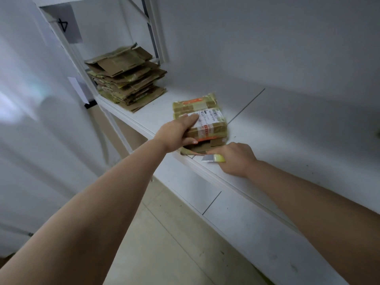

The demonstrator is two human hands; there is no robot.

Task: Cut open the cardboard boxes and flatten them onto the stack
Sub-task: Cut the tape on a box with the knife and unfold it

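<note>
Right now the person leans over a white shelf [257, 128], both bare arms stretched out. The left hand [179, 130] grips a taped box [205, 120] near the shelf's front edge: fingers lie across the top by the white label [208, 118], while the thumb curls under the near side. The box is tilted, its near end lifted off the shelf, and a brown flap shows beneath it. The right hand [236, 159] rests on the shelf just beside the box's near corner, fingers curled round a yellow-handled knife [213, 158] whose grey blade points left toward the box; I cannot tell whether the blade touches the cardboard. Further back on the same shelf, well apart from the box, sits a stack [127, 79] of flattened cardboard against the shelf's white upright [78, 64].
</note>
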